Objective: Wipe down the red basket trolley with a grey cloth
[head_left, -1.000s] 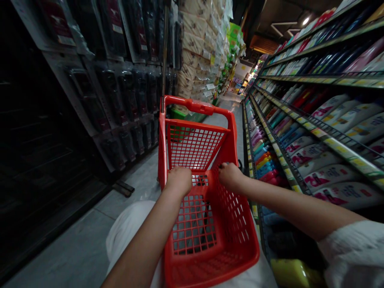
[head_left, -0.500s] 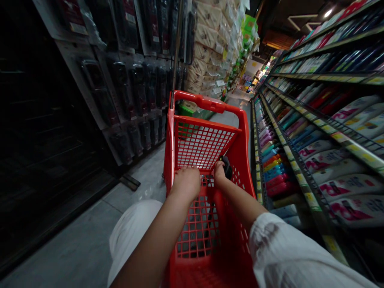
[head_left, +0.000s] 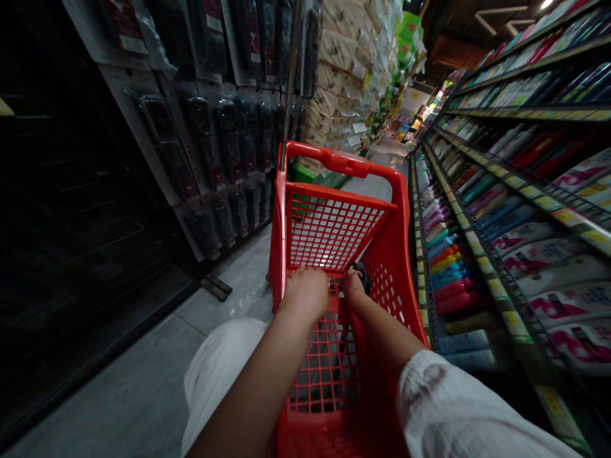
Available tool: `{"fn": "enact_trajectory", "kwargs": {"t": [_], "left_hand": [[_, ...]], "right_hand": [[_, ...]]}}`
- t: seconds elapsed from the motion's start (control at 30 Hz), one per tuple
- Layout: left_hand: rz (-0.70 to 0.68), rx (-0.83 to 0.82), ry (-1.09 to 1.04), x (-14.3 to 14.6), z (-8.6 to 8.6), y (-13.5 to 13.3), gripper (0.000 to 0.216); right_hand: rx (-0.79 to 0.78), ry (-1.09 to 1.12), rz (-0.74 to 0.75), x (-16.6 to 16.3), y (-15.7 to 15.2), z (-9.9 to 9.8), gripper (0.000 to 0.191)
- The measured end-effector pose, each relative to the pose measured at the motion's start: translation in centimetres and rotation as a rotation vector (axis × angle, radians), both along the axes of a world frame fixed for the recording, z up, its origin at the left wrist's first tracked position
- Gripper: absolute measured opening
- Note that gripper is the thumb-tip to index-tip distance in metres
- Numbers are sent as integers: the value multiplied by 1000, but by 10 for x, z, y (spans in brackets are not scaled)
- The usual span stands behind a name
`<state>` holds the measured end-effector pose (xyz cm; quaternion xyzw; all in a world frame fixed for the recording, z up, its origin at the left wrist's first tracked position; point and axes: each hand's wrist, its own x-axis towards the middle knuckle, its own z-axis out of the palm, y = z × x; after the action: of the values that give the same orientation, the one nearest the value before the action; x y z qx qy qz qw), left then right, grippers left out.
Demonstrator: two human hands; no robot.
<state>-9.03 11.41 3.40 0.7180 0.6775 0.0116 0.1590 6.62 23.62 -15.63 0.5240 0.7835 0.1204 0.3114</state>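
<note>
A red plastic shopping cart (head_left: 344, 164) with grid panels stands in front of me. My left hand (head_left: 306, 291) is closed, knuckles up, at a red crossbar below the slanted grid panel. My right hand (head_left: 352, 285) is closed too, beside the left and at the same bar; its fingertips are partly hidden. Touching or just behind the right hand is a small black rounded object (head_left: 363, 277), whose kind I cannot make out. Under my forearms the cart's lower grid (head_left: 324, 375) shows the floor through its holes.
Packaged dark goods (head_left: 229, 140) hang on a rack at the left. Beyond them rise stacked beige packs (head_left: 337, 70). Long shelves of bottles and pouches (head_left: 477, 235) run along the right. A black rack foot (head_left: 217, 287) juts onto the grey tiled floor (head_left: 157, 356).
The whole view has shifted slightly, with the cart, hands and shelves a little further right in the picture. Both hands keep the same hold on the cart.
</note>
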Motion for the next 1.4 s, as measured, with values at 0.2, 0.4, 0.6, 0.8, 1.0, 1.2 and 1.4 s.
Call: {"fn": "enact_trajectory", "kwargs": {"t": [0.2, 0.4, 0.6, 0.8, 1.0, 1.2, 1.4], "left_hand": [[8, -13, 20, 0, -2, 2, 35], [9, -23, 21, -1, -1, 1, 37], [27, -5, 0, -3, -1, 0, 37], [41, -8, 2, -3, 0, -3, 38], [33, -12, 9, -3, 1, -4, 39], [30, -25, -7, -2, 0, -1, 39], [22, -35, -10, -2, -1, 0, 38]], "right_hand": [[23, -32, -54, -5, 5, 40, 36], [91, -27, -56, -1, 24, 130, 34], [292, -4, 94, 20, 35, 212, 38], [181, -10, 42, 14, 23, 169, 40], [139, 19, -62, -1, 12, 88, 40], [88, 47, -111, -2, 9, 45, 43], [-14, 71, -156, -10, -21, 18, 41]]}}
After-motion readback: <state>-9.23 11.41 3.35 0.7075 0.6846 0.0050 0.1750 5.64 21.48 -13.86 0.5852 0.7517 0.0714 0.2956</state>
